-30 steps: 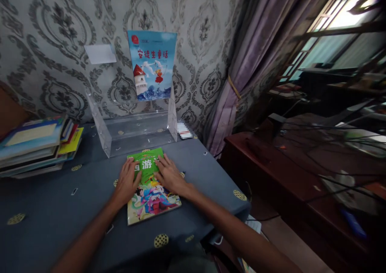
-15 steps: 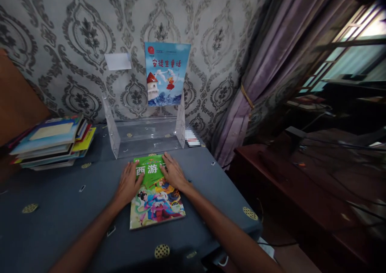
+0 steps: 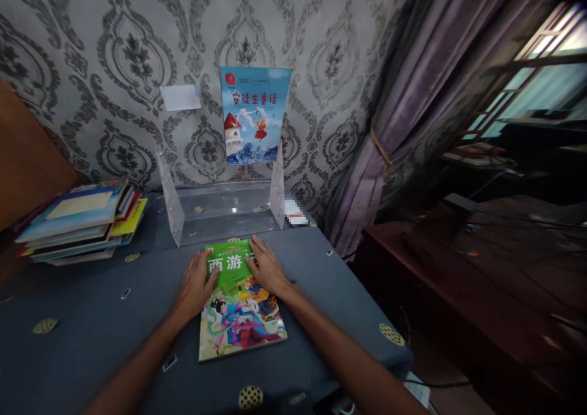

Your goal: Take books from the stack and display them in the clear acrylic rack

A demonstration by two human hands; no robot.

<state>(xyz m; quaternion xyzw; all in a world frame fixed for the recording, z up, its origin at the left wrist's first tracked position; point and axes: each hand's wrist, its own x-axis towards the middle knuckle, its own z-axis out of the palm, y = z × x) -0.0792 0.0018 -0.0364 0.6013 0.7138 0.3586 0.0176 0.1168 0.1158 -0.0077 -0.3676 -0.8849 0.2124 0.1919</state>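
Note:
A picture book [image 3: 243, 314] with a green and colourful cover lies face up on the dark cloth-covered table. My left hand [image 3: 196, 283] rests along its upper left edge, thumb on the cover and fingers stretched forward. Across the upper right part of the cover lies my right hand [image 3: 267, 268], fingers extended flat and hiding part of the title. Just beyond the book stands a clear plastic stand [image 3: 224, 201]. A blue storybook [image 3: 254, 124] is upright at its right side, facing me.
At the left is a pile of books [image 3: 77, 219] and thin booklets. A white card [image 3: 181, 98] sits high at the stand's left. The table [image 3: 92, 329] has its edge on the right, near a purple curtain [image 3: 362, 176] and a dark red desk [image 3: 440, 293] with cables.
The whole view has shifted slightly, so everything appears a little lower and further right. Both hands stay on the green book, with no clear change in their hold.

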